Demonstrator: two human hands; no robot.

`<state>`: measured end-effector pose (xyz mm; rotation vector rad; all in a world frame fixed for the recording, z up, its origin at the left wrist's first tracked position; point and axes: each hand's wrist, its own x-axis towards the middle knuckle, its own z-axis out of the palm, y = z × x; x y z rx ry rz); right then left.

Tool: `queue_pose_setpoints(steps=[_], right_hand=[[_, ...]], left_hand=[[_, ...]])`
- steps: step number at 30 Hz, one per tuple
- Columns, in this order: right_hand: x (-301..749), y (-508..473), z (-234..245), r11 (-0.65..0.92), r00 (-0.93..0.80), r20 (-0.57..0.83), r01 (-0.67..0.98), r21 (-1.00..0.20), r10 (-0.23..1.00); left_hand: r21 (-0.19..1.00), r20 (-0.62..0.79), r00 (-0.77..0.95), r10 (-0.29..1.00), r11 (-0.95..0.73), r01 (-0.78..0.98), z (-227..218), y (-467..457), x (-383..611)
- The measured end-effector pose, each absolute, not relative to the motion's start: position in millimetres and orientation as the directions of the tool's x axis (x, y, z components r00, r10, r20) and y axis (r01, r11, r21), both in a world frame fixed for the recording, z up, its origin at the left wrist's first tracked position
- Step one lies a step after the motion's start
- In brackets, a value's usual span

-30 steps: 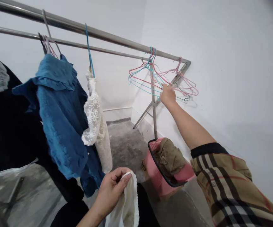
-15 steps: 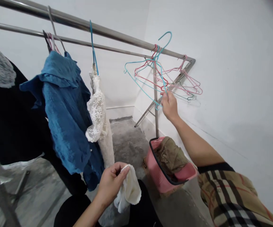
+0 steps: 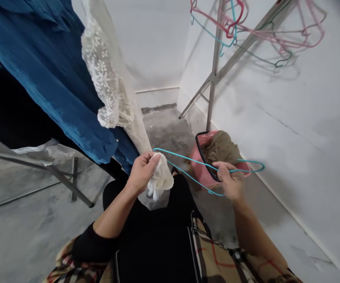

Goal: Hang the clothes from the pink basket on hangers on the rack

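Note:
My left hand (image 3: 142, 172) is closed on a small cream cloth (image 3: 161, 179) held in front of my waist. My right hand (image 3: 228, 179) grips a thin teal wire hanger (image 3: 187, 160) that lies level between both hands, its hook pointing right. One end of the hanger reaches the cloth. Just beyond my hands stands a pink laundry basket (image 3: 201, 173) with an olive-brown garment (image 3: 221, 148) in it.
A blue shirt (image 3: 43, 67) and a white lace garment (image 3: 111, 82) hang at the upper left. Pink and teal hangers (image 3: 246, 27) hang from the metal rack (image 3: 214, 74) by the white wall. A metal frame (image 3: 69, 181) stands on the concrete floor, left.
My right hand took the teal hanger off the rail and brought it down to my left hand with the cloth. My view tipped downward.

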<state>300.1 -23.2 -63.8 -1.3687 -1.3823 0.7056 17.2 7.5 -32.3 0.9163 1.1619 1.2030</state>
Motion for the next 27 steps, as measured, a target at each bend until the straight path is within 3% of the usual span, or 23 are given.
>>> queue_pose_setpoints(steps=[3,6,12,15,19,22,24,27], right_hand=[[321,-41,-64,0.097,0.136,0.135,0.254,-0.962,0.981],[338,-54,-58,0.085,0.112,0.113,0.228,-0.970,0.987],[331,-54,-50,0.121,-0.011,0.127,0.402,-0.908,0.992],[306,-46,-51,0.187,-0.103,0.158,0.438,-0.879,0.982],[267,-34,-53,0.286,-0.136,0.252,0.450,-0.846,0.958],[248,-25,-56,0.373,-0.130,0.351,0.408,-0.834,0.927],[244,-18,-57,0.428,-0.113,0.418,0.373,-0.823,0.901],[247,-6,-57,0.479,-0.085,0.480,0.340,-0.809,0.873]], left_hand=[[0.955,-0.186,-0.054,0.981,0.168,-0.244,-35,10,17],[0.958,-0.155,-0.095,0.983,0.126,-0.259,-35,14,15],[0.973,-0.098,-0.141,0.985,0.065,-0.222,-31,19,15],[0.996,-0.031,-0.112,0.993,0.021,-0.085,-31,15,17],[0.949,0.129,-0.006,0.992,-0.122,0.291,-30,6,22],[0.732,0.282,0.209,0.936,-0.351,0.584,-24,1,25],[0.473,0.416,0.345,0.841,-0.524,0.708,-20,1,24],[0.118,0.532,0.486,0.694,-0.629,0.769,-13,7,19]])
